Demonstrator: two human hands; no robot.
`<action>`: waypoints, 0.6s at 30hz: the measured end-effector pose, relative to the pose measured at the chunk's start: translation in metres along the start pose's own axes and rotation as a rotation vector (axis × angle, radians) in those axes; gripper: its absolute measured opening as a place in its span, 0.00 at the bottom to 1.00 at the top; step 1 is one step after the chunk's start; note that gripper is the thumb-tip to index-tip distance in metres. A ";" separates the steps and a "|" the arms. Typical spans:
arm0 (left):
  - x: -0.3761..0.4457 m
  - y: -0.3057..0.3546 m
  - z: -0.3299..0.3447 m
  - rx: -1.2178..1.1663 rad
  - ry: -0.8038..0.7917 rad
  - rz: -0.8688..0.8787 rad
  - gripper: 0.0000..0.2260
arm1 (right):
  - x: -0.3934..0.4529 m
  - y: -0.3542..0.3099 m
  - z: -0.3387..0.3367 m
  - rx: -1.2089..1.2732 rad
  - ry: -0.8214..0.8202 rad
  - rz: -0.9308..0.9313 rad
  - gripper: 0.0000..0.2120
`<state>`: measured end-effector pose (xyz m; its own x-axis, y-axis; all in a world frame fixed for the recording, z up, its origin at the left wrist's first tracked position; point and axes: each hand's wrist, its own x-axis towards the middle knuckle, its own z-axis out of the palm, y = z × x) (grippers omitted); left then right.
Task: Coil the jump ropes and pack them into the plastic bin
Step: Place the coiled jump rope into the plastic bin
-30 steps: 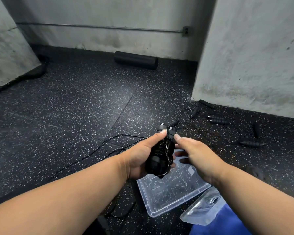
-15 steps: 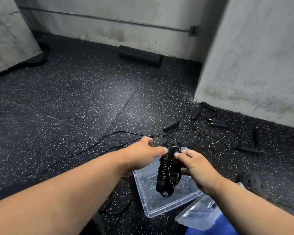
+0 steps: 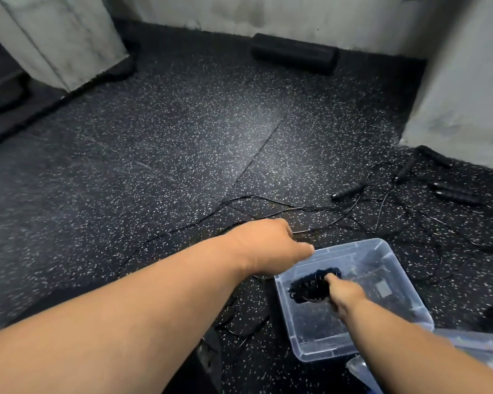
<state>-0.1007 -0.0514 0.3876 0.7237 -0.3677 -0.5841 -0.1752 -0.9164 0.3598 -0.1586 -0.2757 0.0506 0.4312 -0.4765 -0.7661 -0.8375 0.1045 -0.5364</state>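
Head view: your bin sits on the floor with the coiled rope inside it, right at your right hand. That hand is blurred; its fingers seem curled on the coil, but you cannot tell for sure. Your left hand hovers over the bin's near corner, fingers loosely bent, holding nothing. Loose ropes lie beyond.

Black foam roller against the far wall, speckled rubber floor.

Head view; downward, seemingly floor-near
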 end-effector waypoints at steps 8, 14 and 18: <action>0.029 -0.022 0.005 0.003 -0.067 -0.091 0.27 | 0.001 -0.005 0.035 -0.018 -0.158 0.210 0.15; 0.049 -0.019 0.011 -0.012 -0.115 -0.120 0.23 | 0.030 0.009 0.029 -0.139 -0.254 0.214 0.21; 0.054 -0.020 0.015 -0.003 -0.152 -0.138 0.23 | 0.039 0.019 0.030 -0.156 -0.265 0.198 0.25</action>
<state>-0.0684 -0.0549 0.3376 0.6314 -0.2588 -0.7310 -0.0795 -0.9593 0.2710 -0.1478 -0.2662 0.0001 0.3103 -0.2152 -0.9260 -0.9458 0.0280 -0.3235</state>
